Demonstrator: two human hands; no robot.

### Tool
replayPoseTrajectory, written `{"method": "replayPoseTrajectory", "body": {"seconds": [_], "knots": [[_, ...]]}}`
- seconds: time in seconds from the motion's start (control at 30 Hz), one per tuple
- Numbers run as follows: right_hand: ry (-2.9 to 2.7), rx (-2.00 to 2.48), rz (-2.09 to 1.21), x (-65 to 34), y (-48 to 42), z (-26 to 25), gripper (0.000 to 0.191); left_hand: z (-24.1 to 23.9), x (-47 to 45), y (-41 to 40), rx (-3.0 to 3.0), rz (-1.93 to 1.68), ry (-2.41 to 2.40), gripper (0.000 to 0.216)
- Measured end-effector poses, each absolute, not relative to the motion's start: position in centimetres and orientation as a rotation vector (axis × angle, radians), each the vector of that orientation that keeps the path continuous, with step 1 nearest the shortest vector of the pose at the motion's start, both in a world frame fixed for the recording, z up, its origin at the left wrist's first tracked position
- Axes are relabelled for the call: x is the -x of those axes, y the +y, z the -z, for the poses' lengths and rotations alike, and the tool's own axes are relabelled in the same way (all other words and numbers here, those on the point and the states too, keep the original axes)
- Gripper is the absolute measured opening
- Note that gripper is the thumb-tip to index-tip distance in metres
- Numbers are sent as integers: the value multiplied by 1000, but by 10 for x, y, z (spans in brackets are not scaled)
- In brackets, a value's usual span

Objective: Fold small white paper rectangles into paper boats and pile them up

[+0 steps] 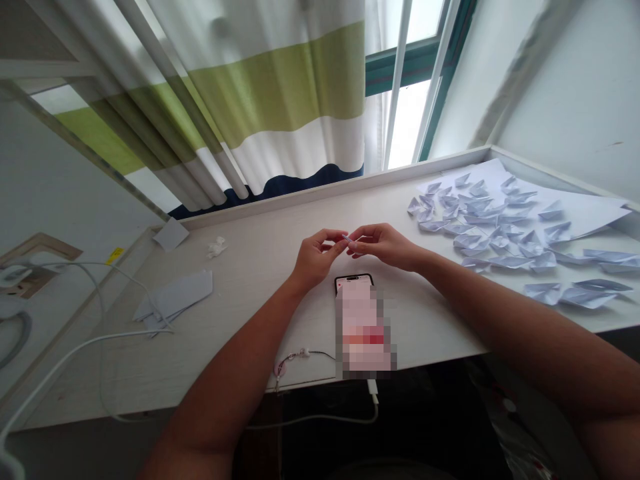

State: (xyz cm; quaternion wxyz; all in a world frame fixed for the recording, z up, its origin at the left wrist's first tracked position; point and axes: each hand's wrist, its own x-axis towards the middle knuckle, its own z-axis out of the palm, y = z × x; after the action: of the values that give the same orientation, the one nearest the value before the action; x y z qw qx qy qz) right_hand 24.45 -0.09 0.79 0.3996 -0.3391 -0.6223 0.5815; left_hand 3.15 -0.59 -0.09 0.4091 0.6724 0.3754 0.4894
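Observation:
My left hand and my right hand meet above the middle of the white desk, fingertips nearly touching. Both pinch a small, thin piece of folded white paper, seen almost edge-on and mostly covered by the fingers. Just below the hands lies a phone, its screen largely blurred out. To the right of my right hand, many folded paper boats are spread out, some resting on large white sheets.
Flat paper pieces lie in a stack at the left, with a crumpled tissue behind them. A white charging cable hangs below the desk's front edge. A beaded strap lies beside the phone. A raised rim borders the desk's back.

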Motion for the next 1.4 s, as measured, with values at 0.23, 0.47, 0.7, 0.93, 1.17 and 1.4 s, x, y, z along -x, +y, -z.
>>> {"method": "replayPoseTrajectory", "body": {"seconds": [0.23, 0.47, 0.7, 0.93, 1.17, 1.4], "knots": [[-1540, 834, -1483, -243, 2, 0, 45, -1, -33, -7, -1636, -1269, 962, 32], [-1577, 828, -1429, -242, 2, -1, 49, 0, -34, -9, -1639, -1282, 993, 30], [-1576, 887, -1358, -241, 2, 0, 53, -3, -33, -10, -1654, -1309, 1070, 31], [-1690, 934, -1156, -245, 4, -3, 49, 0, -33, -4, -1609, -1282, 997, 27], [-1657, 905, -1167, -245, 4, -4, 36, -3, -30, -3, -1619, -1273, 1010, 21], [-1586, 875, -1216, -242, 5, 1, 38, 1, -31, -3, -1551, -1250, 952, 31]]}}
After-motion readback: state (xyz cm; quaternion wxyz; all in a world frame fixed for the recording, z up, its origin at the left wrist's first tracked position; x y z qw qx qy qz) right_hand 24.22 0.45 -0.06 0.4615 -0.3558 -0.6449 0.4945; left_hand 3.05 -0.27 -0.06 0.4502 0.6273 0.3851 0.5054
